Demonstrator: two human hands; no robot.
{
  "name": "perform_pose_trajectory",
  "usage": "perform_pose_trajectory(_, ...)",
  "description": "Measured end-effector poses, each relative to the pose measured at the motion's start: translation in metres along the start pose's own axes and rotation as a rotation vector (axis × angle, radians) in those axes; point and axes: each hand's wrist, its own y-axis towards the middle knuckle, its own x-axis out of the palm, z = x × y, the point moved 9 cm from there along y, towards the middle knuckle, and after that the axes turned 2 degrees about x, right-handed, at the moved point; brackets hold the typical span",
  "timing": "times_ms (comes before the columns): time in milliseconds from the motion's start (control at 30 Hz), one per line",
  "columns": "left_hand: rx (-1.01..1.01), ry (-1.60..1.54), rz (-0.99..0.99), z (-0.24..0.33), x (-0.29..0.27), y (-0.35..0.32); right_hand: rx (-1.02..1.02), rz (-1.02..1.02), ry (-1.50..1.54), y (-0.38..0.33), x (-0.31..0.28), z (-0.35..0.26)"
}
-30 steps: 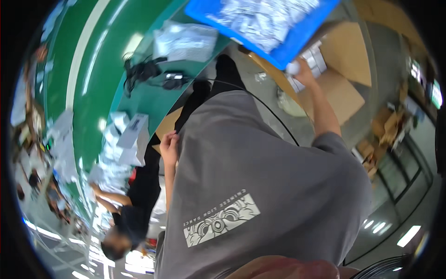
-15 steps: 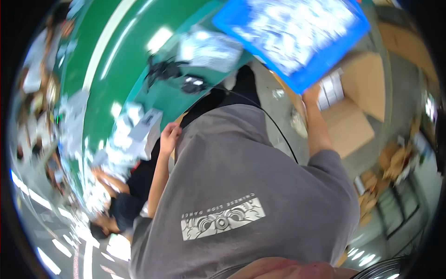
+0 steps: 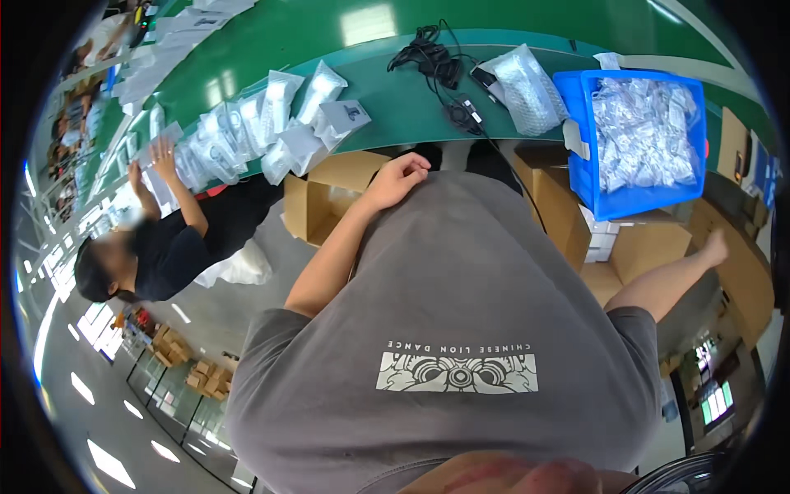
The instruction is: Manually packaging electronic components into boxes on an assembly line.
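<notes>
My left hand (image 3: 398, 181) rests against the front of my grey shirt, just short of the table edge. Its fingers are loosely curled in, and nothing shows in them. Out to the right, my right hand (image 3: 715, 247) is beside a brown cardboard flap (image 3: 731, 267); its fingers cannot be made out. Nearer the table, a blue plastic bin (image 3: 586, 177) is full of small clear bags (image 3: 646, 136) and stands apart from that hand. Ahead of my left hand lie a black adapter with a cable (image 3: 462, 114) and a bubble-wrap pouch (image 3: 527, 90).
Several bubble-wrapped packages (image 3: 218, 136) line the green table (image 3: 387, 103) at left, where another person (image 3: 185, 255) works. Open cartons (image 3: 317, 210) stand below the edge. White boxes (image 3: 602, 239) sit in a carton under the bin. Black coiled cables (image 3: 428, 58) lie ahead.
The view has swung, so the bin now shows farther right and the table lies across the top. My right hand has come away from the bin's corner. My left hand stays by my shirt.
</notes>
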Motion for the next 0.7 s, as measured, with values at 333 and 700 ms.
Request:
perform_pose_trajectory(333, 0.119, -0.170, 0.123, -0.007, -0.050, -0.038, -1.396, -1.124, 0.428, -0.790, 0.070, -0.336)
perform_pose_trajectory(700, 0.022, 0.368, -0.012, 0.006, -0.047, -0.094, -0.490, -2.019, -1.349, -0.871, 0.324, 0.052)
